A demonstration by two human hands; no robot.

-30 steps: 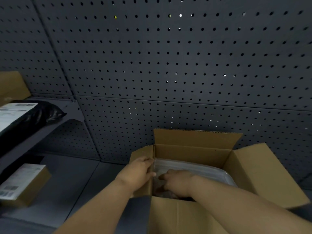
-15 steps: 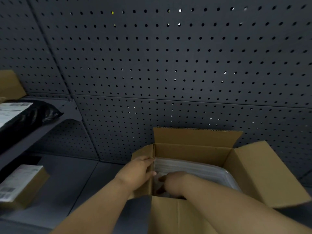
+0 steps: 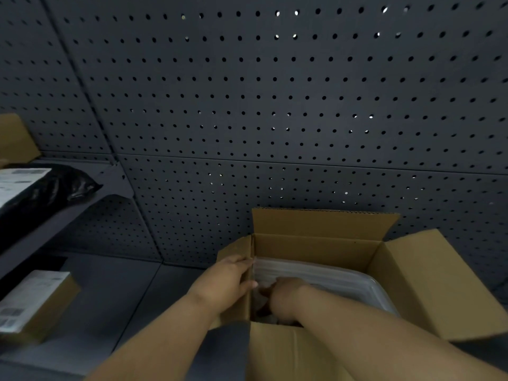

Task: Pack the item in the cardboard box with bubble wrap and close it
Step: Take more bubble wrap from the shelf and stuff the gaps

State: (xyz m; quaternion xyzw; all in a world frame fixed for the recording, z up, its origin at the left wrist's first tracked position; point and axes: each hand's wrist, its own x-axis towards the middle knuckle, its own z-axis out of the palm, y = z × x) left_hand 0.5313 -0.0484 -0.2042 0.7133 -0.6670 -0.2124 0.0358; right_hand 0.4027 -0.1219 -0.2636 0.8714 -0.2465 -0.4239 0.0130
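Observation:
An open cardboard box [image 3: 316, 248] stands on the dark table, its flaps spread to the back, right and left. Inside lies a pale sheet of bubble wrap [image 3: 330, 279] that covers most of the opening. My left hand [image 3: 222, 287] grips the box's left wall and flap, thumb on the inside edge. My right hand [image 3: 283, 298] reaches down into the left part of the box, fingers curled low among the wrap. What those fingers hold is hidden. The item itself cannot be made out under the wrap.
A dark pegboard wall [image 3: 275, 105] rises right behind the box. At left, a shelf [image 3: 68, 213] carries a black poly mailer [image 3: 46, 188] with a white label. Below it sits a small labelled carton [image 3: 35, 303]. Another brown box corner [image 3: 16, 138] shows at far left.
My right hand has pushed a little deeper into the box's left side. The left hand keeps its hold on the left wall. The view shifted slightly.

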